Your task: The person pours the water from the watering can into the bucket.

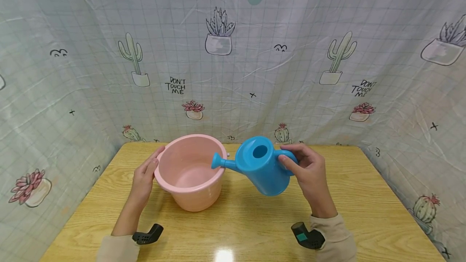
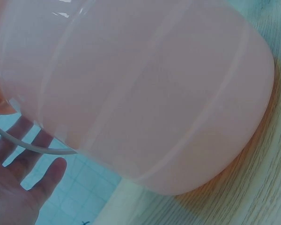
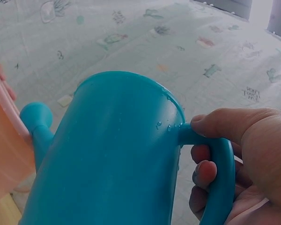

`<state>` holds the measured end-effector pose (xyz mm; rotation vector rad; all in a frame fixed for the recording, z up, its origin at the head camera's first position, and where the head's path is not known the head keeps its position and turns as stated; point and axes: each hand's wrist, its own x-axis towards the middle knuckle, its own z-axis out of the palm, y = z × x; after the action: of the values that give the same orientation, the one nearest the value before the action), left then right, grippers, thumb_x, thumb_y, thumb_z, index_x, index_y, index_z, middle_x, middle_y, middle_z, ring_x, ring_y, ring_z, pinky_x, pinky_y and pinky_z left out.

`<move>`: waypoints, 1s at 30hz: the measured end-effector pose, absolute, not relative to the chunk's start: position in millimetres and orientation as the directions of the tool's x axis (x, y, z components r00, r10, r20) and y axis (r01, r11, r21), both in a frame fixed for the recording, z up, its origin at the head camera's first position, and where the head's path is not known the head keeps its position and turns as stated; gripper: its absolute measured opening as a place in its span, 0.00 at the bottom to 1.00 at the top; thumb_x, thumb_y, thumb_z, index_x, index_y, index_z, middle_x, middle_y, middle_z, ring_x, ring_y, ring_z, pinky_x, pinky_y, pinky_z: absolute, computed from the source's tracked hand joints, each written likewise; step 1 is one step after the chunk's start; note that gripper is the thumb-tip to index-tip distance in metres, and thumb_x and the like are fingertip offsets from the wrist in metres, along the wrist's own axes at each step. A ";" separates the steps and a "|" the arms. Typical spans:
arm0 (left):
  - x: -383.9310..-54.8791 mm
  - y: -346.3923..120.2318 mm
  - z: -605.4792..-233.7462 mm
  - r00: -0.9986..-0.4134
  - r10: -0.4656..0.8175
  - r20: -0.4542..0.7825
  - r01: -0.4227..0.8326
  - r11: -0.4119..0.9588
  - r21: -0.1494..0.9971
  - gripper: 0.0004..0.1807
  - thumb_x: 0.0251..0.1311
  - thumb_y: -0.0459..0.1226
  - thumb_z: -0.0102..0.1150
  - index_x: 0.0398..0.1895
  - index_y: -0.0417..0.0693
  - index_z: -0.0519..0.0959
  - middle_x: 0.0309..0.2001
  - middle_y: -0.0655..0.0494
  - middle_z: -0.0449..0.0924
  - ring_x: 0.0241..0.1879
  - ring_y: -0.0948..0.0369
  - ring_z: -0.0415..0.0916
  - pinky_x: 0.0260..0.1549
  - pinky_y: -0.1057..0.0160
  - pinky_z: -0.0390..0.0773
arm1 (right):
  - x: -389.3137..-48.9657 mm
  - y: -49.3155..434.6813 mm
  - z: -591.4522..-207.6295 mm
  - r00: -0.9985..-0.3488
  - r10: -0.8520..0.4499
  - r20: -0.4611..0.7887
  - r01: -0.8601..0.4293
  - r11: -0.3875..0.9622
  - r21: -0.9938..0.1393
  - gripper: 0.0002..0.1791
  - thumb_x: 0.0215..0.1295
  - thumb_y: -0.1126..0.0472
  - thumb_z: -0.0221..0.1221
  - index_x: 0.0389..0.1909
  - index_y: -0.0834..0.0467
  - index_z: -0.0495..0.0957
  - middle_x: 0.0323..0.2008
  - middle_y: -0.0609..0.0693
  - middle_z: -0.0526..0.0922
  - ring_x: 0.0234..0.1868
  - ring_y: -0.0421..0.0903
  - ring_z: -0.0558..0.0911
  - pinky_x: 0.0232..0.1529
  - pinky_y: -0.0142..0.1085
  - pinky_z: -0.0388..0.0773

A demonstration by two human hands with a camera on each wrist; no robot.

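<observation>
My right hand (image 1: 311,169) grips the handle of a blue plastic watering can (image 1: 267,179), fingers curled through the loop and thumb on top. The can leans left above the table, its sprinkler head (image 1: 217,161) over the right rim of a pink bucket (image 1: 194,199). Water drops dot the can's side in the right wrist view. No stream shows from the spout. My left hand (image 1: 143,175) holds the bucket's left rim. In the left wrist view, several fingers (image 2: 51,176) are spread beside the bucket's thin carrying handle (image 2: 42,150), and the bucket's base is at the tabletop.
The wood-grain table (image 1: 364,197) lies under both things. A fabric backdrop (image 1: 251,72) with printed cacti hangs behind it and along both sides. Each wrist carries a black camera mount, such as the one at the right sleeve (image 1: 307,235).
</observation>
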<state>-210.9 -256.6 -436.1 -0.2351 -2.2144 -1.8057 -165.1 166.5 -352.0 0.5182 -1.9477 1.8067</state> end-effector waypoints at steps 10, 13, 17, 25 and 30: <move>-211.3 -256.5 -436.5 -0.948 -0.046 0.316 0.302 0.196 0.933 0.27 0.75 0.50 0.37 0.71 0.52 0.65 0.72 0.59 0.64 0.64 0.79 0.64 0.55 0.83 0.68 | -165.2 166.2 -351.8 -0.836 0.017 0.549 -0.546 0.077 -0.834 0.14 0.61 0.74 0.60 0.48 0.70 0.78 0.41 0.44 0.84 0.41 0.40 0.82 0.46 0.29 0.80; -211.4 -256.6 -436.5 -0.948 -0.047 0.316 0.301 0.197 0.933 0.27 0.75 0.50 0.37 0.71 0.52 0.65 0.72 0.59 0.64 0.64 0.80 0.64 0.55 0.83 0.68 | -165.2 166.2 -351.9 -0.836 0.018 0.549 -0.546 0.078 -0.834 0.14 0.61 0.74 0.60 0.48 0.70 0.78 0.40 0.44 0.84 0.41 0.40 0.83 0.46 0.29 0.80; -211.4 -256.6 -436.3 -0.948 -0.047 0.314 0.299 0.202 0.933 0.27 0.75 0.51 0.37 0.71 0.52 0.65 0.72 0.59 0.64 0.64 0.80 0.64 0.55 0.83 0.68 | -165.4 166.1 -351.9 -0.836 0.019 0.548 -0.545 0.081 -0.834 0.14 0.61 0.74 0.60 0.48 0.70 0.78 0.40 0.44 0.84 0.41 0.40 0.82 0.46 0.29 0.80; -211.3 -256.2 -436.0 -0.949 -0.047 0.313 0.298 0.200 0.933 0.27 0.75 0.51 0.38 0.72 0.52 0.65 0.72 0.59 0.64 0.64 0.80 0.63 0.55 0.83 0.68 | -166.0 166.2 -352.0 -0.837 0.017 0.547 -0.544 0.086 -0.835 0.14 0.61 0.73 0.61 0.48 0.70 0.78 0.40 0.44 0.84 0.41 0.40 0.82 0.46 0.29 0.80; -211.5 -256.0 -436.1 -0.949 -0.048 0.311 0.296 0.200 0.934 0.27 0.75 0.51 0.38 0.71 0.53 0.65 0.72 0.59 0.63 0.64 0.80 0.63 0.55 0.83 0.68 | -165.9 166.2 -352.0 -0.836 0.017 0.548 -0.544 0.092 -0.834 0.14 0.61 0.72 0.61 0.48 0.70 0.78 0.40 0.44 0.84 0.41 0.40 0.82 0.46 0.29 0.80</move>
<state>-211.5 -256.0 -436.1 -0.2355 -2.2065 -1.8147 -165.9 166.2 -352.0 0.5170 -1.9572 1.7938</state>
